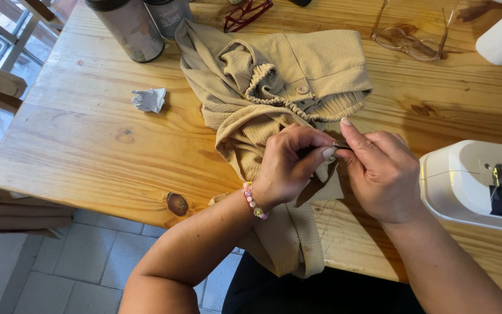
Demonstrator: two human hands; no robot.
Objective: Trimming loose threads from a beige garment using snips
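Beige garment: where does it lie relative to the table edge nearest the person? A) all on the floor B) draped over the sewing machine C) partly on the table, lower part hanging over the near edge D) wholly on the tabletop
C: the beige garment is bunched on the wooden table and its lower part hangs past the near edge, below the left hand and right hand; it stays clear of the sewing machine.

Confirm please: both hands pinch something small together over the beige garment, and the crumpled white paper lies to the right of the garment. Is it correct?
Not quite. The head view shows the crumpled white paper to the left of the beige garment, not the right. The left hand and right hand do pinch something small together over it.
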